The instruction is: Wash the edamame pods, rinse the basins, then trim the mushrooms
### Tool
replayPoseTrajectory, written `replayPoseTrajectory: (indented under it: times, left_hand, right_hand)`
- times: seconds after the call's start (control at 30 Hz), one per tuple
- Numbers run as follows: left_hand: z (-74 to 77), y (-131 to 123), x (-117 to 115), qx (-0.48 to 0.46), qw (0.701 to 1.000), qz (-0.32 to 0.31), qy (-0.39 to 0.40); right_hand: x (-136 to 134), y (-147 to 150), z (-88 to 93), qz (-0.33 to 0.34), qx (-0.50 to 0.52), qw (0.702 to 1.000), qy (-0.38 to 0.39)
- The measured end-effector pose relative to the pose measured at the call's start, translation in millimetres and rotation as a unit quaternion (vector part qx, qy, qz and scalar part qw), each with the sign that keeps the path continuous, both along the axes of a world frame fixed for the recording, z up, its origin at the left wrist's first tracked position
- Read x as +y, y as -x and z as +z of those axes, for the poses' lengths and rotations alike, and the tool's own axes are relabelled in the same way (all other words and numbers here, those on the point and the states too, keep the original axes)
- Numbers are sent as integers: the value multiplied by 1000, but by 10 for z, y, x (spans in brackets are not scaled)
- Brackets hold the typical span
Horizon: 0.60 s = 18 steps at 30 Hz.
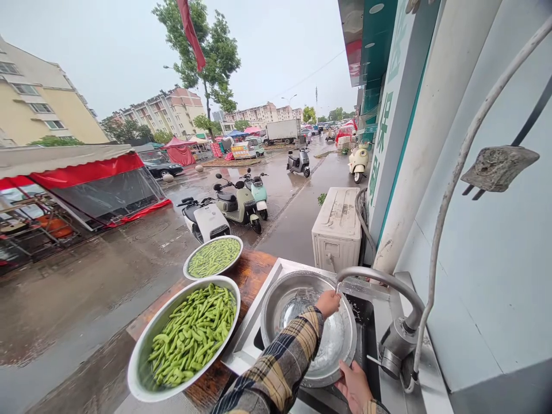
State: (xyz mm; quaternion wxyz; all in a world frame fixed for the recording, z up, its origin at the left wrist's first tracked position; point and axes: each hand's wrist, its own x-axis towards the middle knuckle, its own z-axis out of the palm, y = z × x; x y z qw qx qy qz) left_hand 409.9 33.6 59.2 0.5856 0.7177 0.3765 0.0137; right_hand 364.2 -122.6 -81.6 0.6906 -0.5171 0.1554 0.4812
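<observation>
A wide stainless steel basin [287,299] sits over the sink, with some water in its bottom. My left hand [328,303], in a plaid sleeve, reaches across the basin, its fingers curled at the tip of the faucet spout [383,277]. On the basin's near right rim is my right hand [356,386], thumb on the rim and the other fingers partly hidden. To the left, a large basin [137,359] holds green edamame pods [194,333] in water. Behind it stands another basin [188,269] with more pods [214,257].
Both pod basins stand on a wooden board [254,270] left of the steel sink [366,328]. A wall with a hanging plug [500,167] and hose [448,201] borders the right. Beyond are a white outdoor unit [336,227], parked scooters [237,204] and wet pavement.
</observation>
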Motion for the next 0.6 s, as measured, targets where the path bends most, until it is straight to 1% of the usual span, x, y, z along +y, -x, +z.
replayPoseTrajectory:
  times: [0.2, 0.47, 0.53, 0.6]
  left_hand:
    - [-12, 114, 75, -3, 1000, 4, -27]
    - [-11, 214, 118, 6, 999, 24, -43]
    - [-24, 254, 142, 14, 998, 13, -65]
    - [-38, 324, 181, 22, 994, -11, -110]
  right_hand:
    - [-5, 19, 17, -3, -14, 1000, 4]
    - [-4, 18, 64, 0, -20, 1000, 13]
    - [-10, 24, 89, -7, -20, 1000, 13]
    - [-18, 30, 121, -14, -20, 1000, 9]
